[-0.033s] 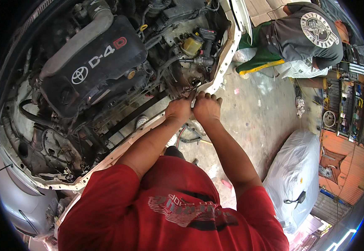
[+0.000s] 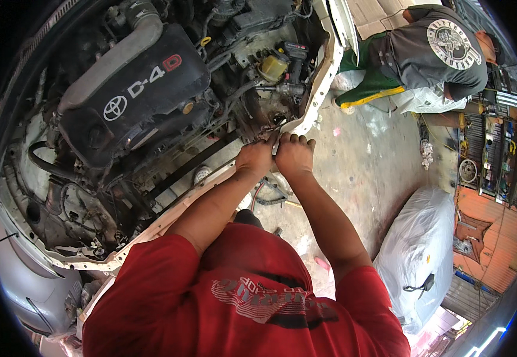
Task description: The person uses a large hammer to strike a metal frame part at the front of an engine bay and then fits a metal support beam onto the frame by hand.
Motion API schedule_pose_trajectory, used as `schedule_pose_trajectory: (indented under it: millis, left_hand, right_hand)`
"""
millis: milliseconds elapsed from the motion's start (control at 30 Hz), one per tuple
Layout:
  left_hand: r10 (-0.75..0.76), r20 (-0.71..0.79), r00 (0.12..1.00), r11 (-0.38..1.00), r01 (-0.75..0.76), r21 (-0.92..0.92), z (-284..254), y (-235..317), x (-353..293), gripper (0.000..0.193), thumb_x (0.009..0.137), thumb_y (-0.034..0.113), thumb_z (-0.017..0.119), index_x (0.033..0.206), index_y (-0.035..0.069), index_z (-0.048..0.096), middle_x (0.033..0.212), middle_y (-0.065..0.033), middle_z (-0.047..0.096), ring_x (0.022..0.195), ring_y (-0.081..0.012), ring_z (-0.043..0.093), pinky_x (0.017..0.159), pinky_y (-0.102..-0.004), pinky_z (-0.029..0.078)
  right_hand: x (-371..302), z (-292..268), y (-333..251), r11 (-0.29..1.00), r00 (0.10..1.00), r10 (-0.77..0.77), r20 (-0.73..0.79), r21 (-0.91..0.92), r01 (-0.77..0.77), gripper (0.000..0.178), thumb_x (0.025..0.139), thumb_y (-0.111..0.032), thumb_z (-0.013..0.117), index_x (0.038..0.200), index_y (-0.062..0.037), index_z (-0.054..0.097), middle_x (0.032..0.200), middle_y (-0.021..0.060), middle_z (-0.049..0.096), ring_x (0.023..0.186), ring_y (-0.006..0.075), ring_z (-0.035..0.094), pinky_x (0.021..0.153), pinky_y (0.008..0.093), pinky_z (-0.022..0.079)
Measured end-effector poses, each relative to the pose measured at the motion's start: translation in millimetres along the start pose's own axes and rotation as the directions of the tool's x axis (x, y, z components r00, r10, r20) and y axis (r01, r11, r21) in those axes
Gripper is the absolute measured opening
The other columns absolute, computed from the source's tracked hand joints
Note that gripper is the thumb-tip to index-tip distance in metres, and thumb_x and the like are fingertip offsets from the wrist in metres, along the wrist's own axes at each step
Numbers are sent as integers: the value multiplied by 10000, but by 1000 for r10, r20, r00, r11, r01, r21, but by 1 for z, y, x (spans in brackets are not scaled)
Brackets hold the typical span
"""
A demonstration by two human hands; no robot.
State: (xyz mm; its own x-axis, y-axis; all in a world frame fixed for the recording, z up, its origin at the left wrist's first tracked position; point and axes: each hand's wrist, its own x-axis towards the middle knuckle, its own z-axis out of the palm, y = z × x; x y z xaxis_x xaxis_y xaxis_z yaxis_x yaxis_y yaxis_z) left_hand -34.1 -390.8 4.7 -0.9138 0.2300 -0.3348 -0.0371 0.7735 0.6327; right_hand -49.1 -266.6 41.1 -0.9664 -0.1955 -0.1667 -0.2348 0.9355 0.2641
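My left hand (image 2: 255, 157) and my right hand (image 2: 295, 156) meet side by side at the white front body rail (image 2: 324, 77) of a vehicle's engine bay. The fingers of my left hand bend together toward the rail. On my right hand the fingers curl over, knuckles up. Between and under them, what they grip is hidden. Just beyond my hands sit a dark, greasy recess (image 2: 273, 116) and a cordless power tool (image 2: 294, 59) lying beside a yellowish fluid reservoir (image 2: 273, 66). A ratchet-like metal tool (image 2: 288, 88) lies near it.
A black engine cover (image 2: 145, 89) fills the bay at left, with a grey air duct (image 2: 107, 59) over it. At upper right a co-worker (image 2: 431, 50) bends over. A plastic-covered bulky object (image 2: 422, 256) stands at right. Black hoses (image 2: 270, 193) lie on the concrete floor.
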Motion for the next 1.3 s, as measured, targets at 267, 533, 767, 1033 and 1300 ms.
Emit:
schedule_pose_trajectory:
  millis: [267,533,767,1033,1300]
  left_hand:
    - [-67,58,996,996,70,-48,-9,1,0,549,869,296,624,1400,230,501,1012,-188,715,923,-374,698,789,-492,561]
    - [-80,31,996,974,85,-210,-29,14,-17,236,847,207,611,953,43,743,1008,-207,724,930,-373,717,797,-479,580]
    - [-42,-150,988,972,6,-235,-27,1,-27,349,870,193,576,1204,130,651,1047,-213,712,974,-368,705,827,-478,571]
    - [-35,-120,992,960,0,-281,6,-7,-9,415,982,313,435,1345,153,560,1185,-211,665,1027,-383,675,875,-478,545]
    - [-7,-122,993,963,-26,-267,29,-10,4,380,972,267,455,1307,141,581,1219,-198,656,1064,-358,667,893,-471,539]
  right_hand:
    - [21,-14,-7,942,918,157,364,224,-250,315,945,-315,468,1047,-101,675,966,168,721,944,373,701,898,538,488]
    - [4,4,6,978,975,113,193,150,-144,331,909,-365,553,965,-70,692,875,173,739,806,365,727,763,479,563]
    - [6,-3,-11,985,986,131,105,95,-141,292,934,-303,507,979,-77,686,965,171,735,875,352,718,850,528,497]
    - [10,-15,-19,942,921,261,289,134,-309,330,949,-327,484,984,-62,678,961,172,740,903,340,722,819,509,519]
    - [-2,-5,-10,998,996,48,79,30,-50,270,909,-299,528,954,-87,688,893,164,704,846,345,711,876,544,487]
